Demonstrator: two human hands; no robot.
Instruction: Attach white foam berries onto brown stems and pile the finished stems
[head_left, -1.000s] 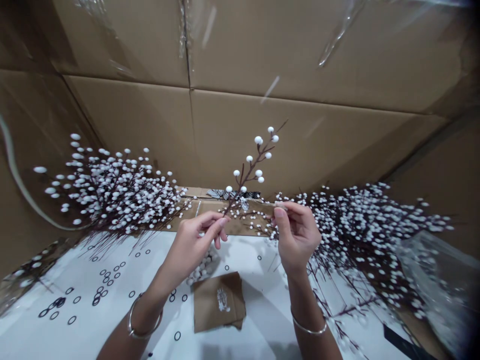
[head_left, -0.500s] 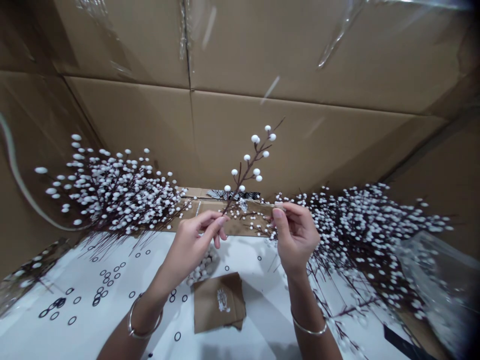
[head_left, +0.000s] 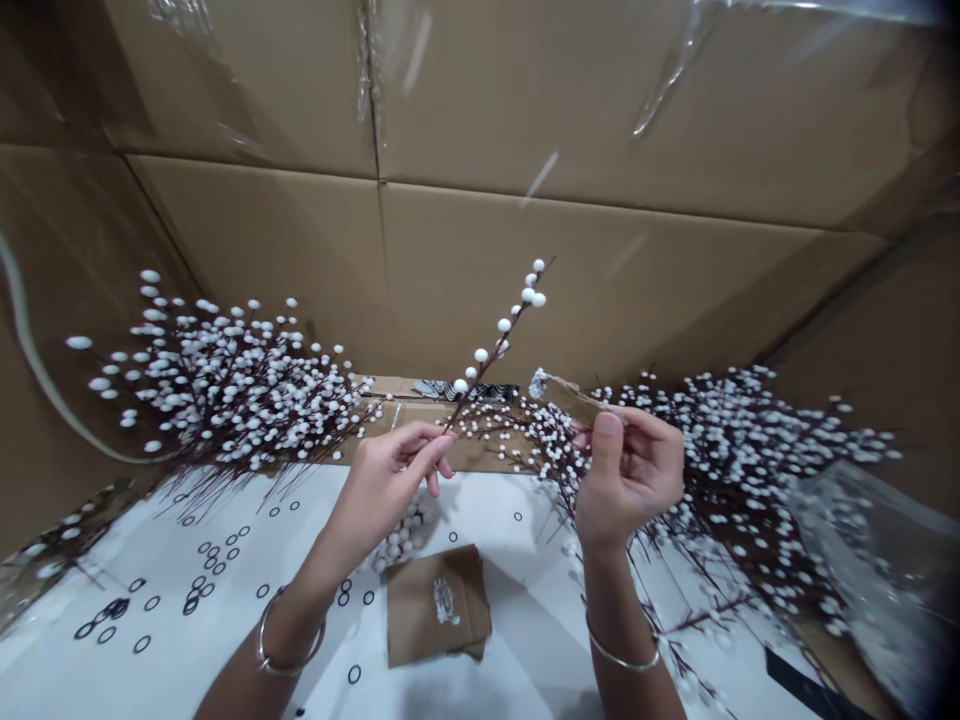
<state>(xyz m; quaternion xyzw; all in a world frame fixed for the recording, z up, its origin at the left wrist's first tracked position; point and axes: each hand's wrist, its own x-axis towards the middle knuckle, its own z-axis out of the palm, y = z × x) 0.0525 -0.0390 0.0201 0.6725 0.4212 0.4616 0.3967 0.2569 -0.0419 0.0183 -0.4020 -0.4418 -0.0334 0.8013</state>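
Left hand closed in a pinch, thumb and fingertips on the lower end of a slender dark-brown stem with round white berries. Stem tilts up and rightward, well above a folded brown cardboard scrap. Right hand, above and right of the scrap, grips a narrow brown cardboard strip between thumb and bent fingers; far end of the strip crusted white.

Stem judged light, thin and springy. Berries look like foam or similar: probably fragile, could dent or pop off under pressure. Best hold is the bare stem low down, away from the beaded tip.

Left of the scrap: dense pile of white-berried branches, black O-rings scattered on a white sheet. Right of it: second pile of white-berried branches, clear plastic bag.
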